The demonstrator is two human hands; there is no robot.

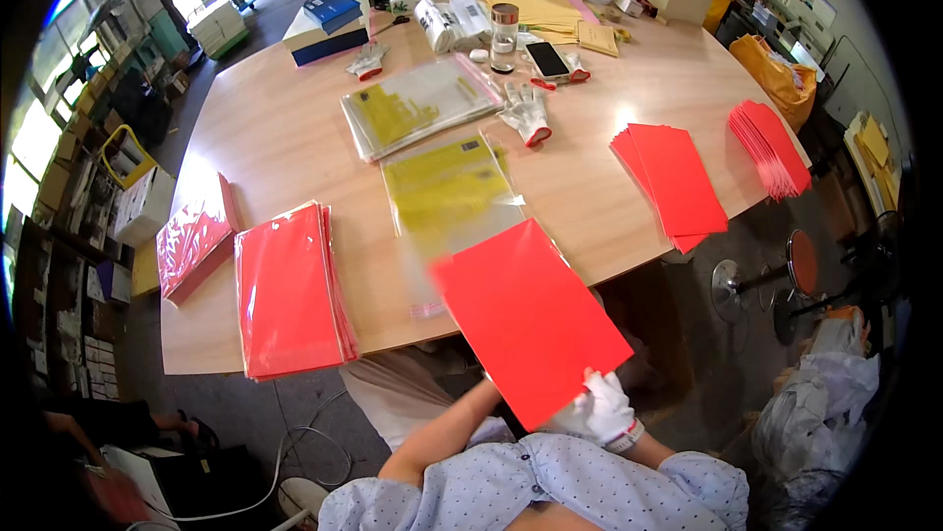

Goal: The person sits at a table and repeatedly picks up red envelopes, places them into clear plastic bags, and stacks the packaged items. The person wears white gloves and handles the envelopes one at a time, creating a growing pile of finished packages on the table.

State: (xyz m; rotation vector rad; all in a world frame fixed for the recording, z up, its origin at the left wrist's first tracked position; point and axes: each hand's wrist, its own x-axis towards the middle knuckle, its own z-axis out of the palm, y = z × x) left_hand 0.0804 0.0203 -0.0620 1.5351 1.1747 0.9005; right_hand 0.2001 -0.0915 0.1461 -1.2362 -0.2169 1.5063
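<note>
My right hand (604, 411), in a white glove, grips the lower right edge of a large red sheet (535, 320). The sheet is tilted over the table's near edge; whether it is one layer or several I cannot tell. My left forearm (442, 433) runs up beneath it, and the left hand is hidden or smeared there. Under the sheet's far corner lies a clear plastic bag (447, 182) with a yellow-green print, its near part blurred. A pile of similar clear bags (422, 109) lies just beyond.
Left on the wooden table (285, 118) are red sheets in clear bags (285, 290) and a wrapped red pack (199, 236). Right are two red stacks (678, 182) (769, 150). Farther back: a glove (527, 113), phone (548, 60), glass bottle (504, 37) and blue box (332, 8).
</note>
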